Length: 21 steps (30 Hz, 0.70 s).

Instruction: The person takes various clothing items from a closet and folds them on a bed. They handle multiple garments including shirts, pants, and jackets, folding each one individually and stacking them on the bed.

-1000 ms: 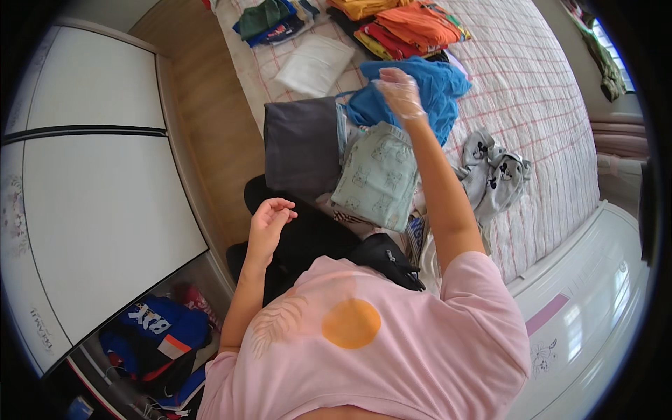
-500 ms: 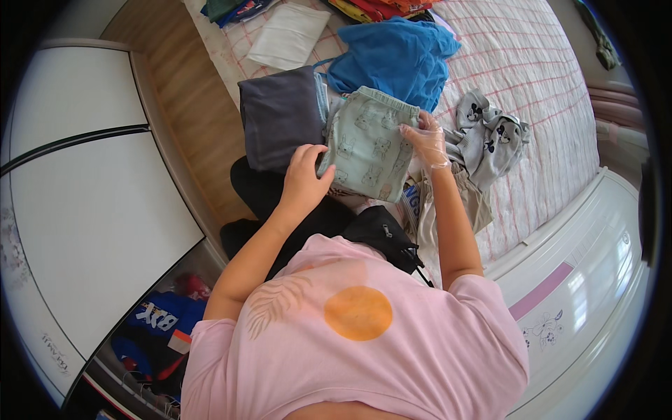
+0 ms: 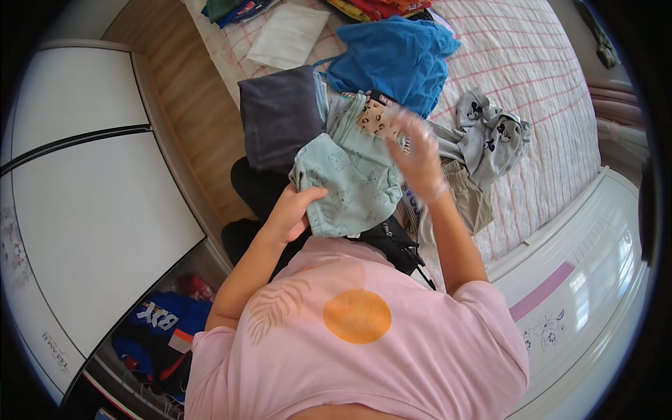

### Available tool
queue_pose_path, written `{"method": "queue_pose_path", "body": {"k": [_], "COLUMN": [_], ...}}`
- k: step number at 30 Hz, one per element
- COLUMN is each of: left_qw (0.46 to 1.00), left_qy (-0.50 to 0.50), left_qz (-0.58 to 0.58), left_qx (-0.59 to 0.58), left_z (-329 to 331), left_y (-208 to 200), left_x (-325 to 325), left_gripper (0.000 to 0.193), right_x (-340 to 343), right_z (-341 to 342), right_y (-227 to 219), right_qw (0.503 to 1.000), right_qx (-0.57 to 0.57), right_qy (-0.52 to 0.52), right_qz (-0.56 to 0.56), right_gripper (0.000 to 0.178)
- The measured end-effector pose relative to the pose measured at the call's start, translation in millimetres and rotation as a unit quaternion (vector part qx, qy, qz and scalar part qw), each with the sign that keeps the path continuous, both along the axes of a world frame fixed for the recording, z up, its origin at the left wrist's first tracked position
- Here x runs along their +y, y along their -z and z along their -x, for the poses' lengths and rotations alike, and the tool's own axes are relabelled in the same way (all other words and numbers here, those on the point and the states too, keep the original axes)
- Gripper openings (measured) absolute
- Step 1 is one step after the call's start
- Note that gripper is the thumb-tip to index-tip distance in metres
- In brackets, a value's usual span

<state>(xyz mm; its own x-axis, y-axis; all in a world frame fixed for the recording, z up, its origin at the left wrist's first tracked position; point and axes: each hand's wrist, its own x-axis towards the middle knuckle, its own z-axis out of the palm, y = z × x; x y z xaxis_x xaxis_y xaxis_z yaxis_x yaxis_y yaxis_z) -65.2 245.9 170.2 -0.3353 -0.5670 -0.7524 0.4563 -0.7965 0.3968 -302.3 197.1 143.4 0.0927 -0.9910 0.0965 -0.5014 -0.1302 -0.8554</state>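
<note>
My left hand (image 3: pixel 289 212) grips the left edge of pale green printed pants (image 3: pixel 348 189), thumb on top. The pants are bunched and partly folded over, held close to my lap. To their right, my right hand (image 3: pixel 418 157), in a clear plastic glove, is raised with thumb and fingers apart. Motion blurs it, and nothing shows in its grasp. Just left of this hand lies a tan leopard-spotted cloth (image 3: pixel 378 117), on a pile of folded clothes. A folded dark grey garment (image 3: pixel 280 115) lies beyond my left hand.
Farther back on the checked bedspread (image 3: pixel 511 49) are a crumpled blue garment (image 3: pixel 395 59) and a folded white cloth (image 3: pixel 288 35). Grey printed clothing (image 3: pixel 493 136) and beige pants (image 3: pixel 469 196) lie at right. White cabinet doors (image 3: pixel 98 231) stand at left, above an open compartment of clothes.
The pale green pants came toward me and folded over, uncovering the leopard-spotted cloth. My left hand moved nearer with them; my right hand let go and dropped slightly nearer.
</note>
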Motion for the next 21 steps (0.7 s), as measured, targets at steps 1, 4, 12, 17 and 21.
{"method": "queue_pose_path", "body": {"k": [1,4,12,17,21], "left_qw": [1.000,0.989,0.981,0.979,0.955], "left_qy": [0.027,0.097,0.014,0.000,-0.114], "left_qz": [0.011,0.114,0.191,0.195,0.225], "left_qx": [0.002,-0.013,-0.028,-0.062,-0.159], "left_z": [-5.4,-17.5,-42.0,-42.0,-86.1], "left_y": [-4.2,-15.9,-32.8,-35.4,-64.7], "left_x": [4.9,19.4,42.3,53.0,46.1], "left_gripper": [0.047,0.055,0.049,0.045,0.039], "right_x": [-16.4,-52.2,-73.4,-65.3,-64.7], "right_z": [9.2,38.3,34.5,42.7,106.9], "right_y": [10.4,70.0,26.4,-17.6,-51.5], "right_qw": [0.989,0.997,0.966,0.923,0.916], "right_qx": [0.128,-0.008,0.083,-0.062,-0.252], "right_qy": [0.013,-0.015,-0.060,-0.060,0.032], "right_qz": [0.074,-0.076,-0.238,-0.374,-0.310], "right_gripper": [0.051,0.065,0.049,0.048,0.039]}}
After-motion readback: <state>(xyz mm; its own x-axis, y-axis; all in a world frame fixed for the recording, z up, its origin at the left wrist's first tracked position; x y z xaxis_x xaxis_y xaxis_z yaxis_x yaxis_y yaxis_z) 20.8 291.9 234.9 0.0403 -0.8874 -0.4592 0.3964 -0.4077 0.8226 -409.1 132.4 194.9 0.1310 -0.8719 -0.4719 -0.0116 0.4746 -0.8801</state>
